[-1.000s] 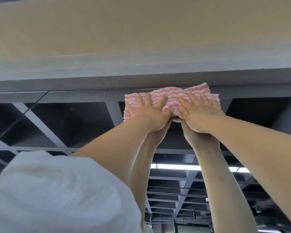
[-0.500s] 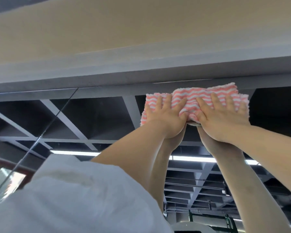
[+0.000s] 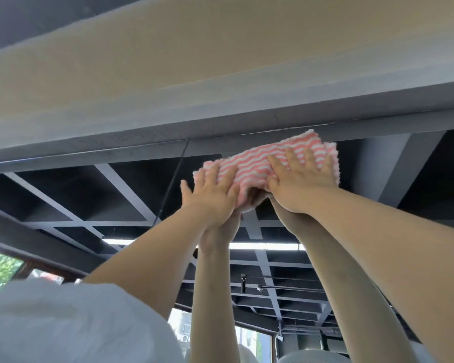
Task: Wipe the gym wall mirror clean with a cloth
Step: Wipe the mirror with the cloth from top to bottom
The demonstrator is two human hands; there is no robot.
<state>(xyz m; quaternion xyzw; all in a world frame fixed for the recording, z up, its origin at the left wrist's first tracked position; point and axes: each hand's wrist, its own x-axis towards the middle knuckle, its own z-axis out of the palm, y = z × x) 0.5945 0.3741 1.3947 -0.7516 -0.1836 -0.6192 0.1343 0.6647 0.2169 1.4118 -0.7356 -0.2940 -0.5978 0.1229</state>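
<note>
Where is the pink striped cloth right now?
Head view, right of centre: the pink-and-white striped cloth is pressed flat against the mirror just below its top edge, under both hands.

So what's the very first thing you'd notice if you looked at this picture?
The pink and white striped cloth jumps out first, high up against the mirror near its top edge. The left hand and the right hand press flat on it with fingers spread, and their reflected arms reach up to meet them from below. A long bright light strip glows in the reflection under the hands.

Soft daylight, slight blur, wide-angle warp
</note>
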